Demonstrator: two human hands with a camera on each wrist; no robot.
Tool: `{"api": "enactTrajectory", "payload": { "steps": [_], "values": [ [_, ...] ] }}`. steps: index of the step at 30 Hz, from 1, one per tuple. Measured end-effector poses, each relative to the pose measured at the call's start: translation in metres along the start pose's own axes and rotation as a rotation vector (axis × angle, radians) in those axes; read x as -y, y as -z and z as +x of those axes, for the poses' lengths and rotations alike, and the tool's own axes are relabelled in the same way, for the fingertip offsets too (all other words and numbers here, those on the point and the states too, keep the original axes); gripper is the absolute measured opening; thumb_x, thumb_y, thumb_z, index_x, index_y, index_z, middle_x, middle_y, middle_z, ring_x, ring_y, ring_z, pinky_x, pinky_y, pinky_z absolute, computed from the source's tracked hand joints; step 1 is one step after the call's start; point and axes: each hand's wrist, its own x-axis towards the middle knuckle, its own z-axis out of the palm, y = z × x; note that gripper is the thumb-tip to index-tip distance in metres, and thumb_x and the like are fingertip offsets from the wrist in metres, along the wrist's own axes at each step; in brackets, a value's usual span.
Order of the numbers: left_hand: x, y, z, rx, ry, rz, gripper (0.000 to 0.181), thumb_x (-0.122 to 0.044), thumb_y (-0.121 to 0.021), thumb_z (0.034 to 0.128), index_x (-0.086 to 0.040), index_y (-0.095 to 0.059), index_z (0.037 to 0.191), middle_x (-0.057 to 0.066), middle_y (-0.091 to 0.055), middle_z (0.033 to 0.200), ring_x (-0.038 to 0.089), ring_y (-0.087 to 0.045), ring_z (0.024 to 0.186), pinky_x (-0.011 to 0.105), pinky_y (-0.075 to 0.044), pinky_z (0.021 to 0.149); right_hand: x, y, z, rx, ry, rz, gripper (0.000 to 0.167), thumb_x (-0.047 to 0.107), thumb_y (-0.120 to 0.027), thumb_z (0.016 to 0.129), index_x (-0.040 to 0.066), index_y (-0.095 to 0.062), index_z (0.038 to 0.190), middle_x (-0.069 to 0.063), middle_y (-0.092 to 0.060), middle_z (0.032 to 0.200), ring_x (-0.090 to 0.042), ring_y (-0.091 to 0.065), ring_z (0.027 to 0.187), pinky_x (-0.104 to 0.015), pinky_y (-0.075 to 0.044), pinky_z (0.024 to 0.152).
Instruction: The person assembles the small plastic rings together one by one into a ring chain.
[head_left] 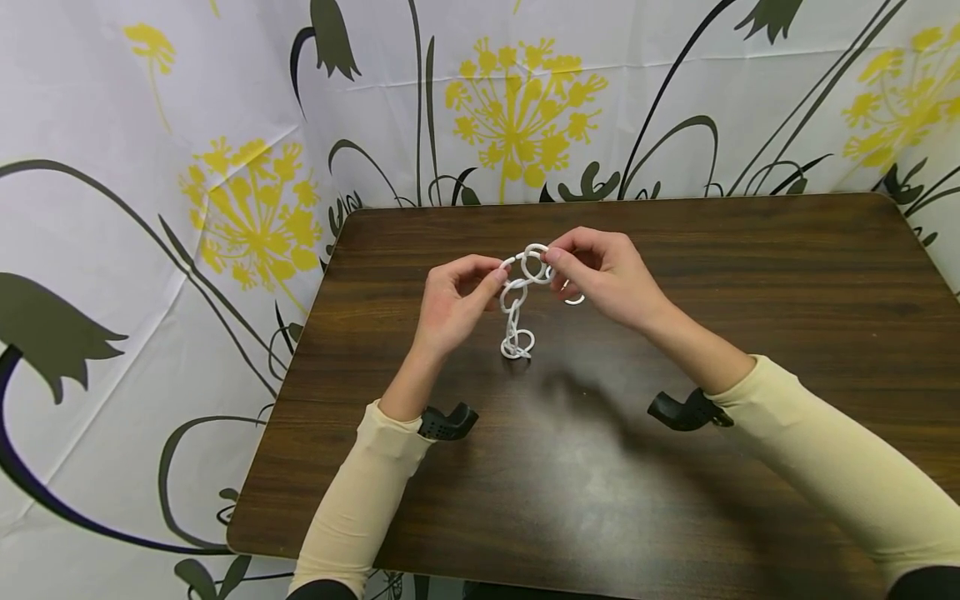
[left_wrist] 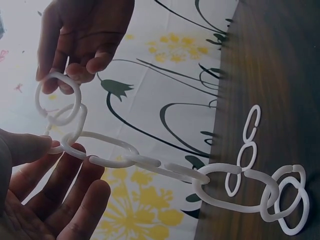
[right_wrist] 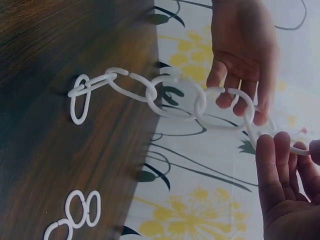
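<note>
Between the two raised hands, above the table, hangs a white chain of smooth oval and round links, its lower end gathered in a small heap on the wood. The left hand pinches one link between thumb and fingers; the right hand likewise pinches a ring at the upper end, just beside it. The links look like plastic, so I would expect the chain to be light, each ring stiff though slightly springy, the whole limp and rather slick. Several show a narrow gap, likely the weak spot; a fingertip hold on the solid curve away from that opening seems safest. More links show over the table in the left wrist view; whether they join the held length I cannot tell. Farther out come pale sleeves, the brown table and a flowered cloth behind it.
</note>
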Motion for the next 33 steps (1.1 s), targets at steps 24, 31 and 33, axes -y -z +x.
{"api": "enactTrajectory", "payload": {
  "steps": [24, 31, 33],
  "values": [
    [0.004, 0.002, 0.0, 0.022, -0.016, -0.008, 0.018, -0.012, -0.068, 0.0934, 0.003, -0.072, 0.103, 0.016, -0.069, 0.088, 0.02, -0.067, 0.074, 0.039, -0.06, 0.061, 0.002, -0.013, 0.003, -0.004, -0.014, -0.121, 0.016, 0.017, -0.067, 0.095, 0.001, -0.069, 0.095, -0.012, -0.067, 0.076, -0.027, -0.066, 0.067, -0.034, -0.059, 0.062],
    [0.004, 0.002, 0.0, 0.024, -0.032, -0.007, 0.016, -0.012, -0.068, 0.0933, 0.002, -0.072, 0.102, 0.012, -0.07, 0.087, 0.028, -0.068, 0.075, 0.037, -0.059, 0.06, 0.003, -0.014, 0.006, 0.009, -0.012, -0.142, 0.016, 0.017, -0.066, 0.095, 0.002, -0.07, 0.095, -0.011, -0.067, 0.074, -0.025, -0.066, 0.066, -0.036, -0.059, 0.062],
    [0.004, 0.002, 0.0, 0.024, -0.04, -0.009, 0.016, -0.012, -0.068, 0.0932, 0.002, -0.072, 0.101, 0.011, -0.07, 0.087, 0.025, -0.068, 0.074, 0.035, -0.059, 0.059, 0.003, -0.013, 0.007, 0.012, -0.014, -0.145, 0.017, 0.018, -0.065, 0.096, 0.002, -0.07, 0.095, -0.011, -0.066, 0.073, -0.025, -0.065, 0.065, -0.037, -0.059, 0.062]
  ]
}}
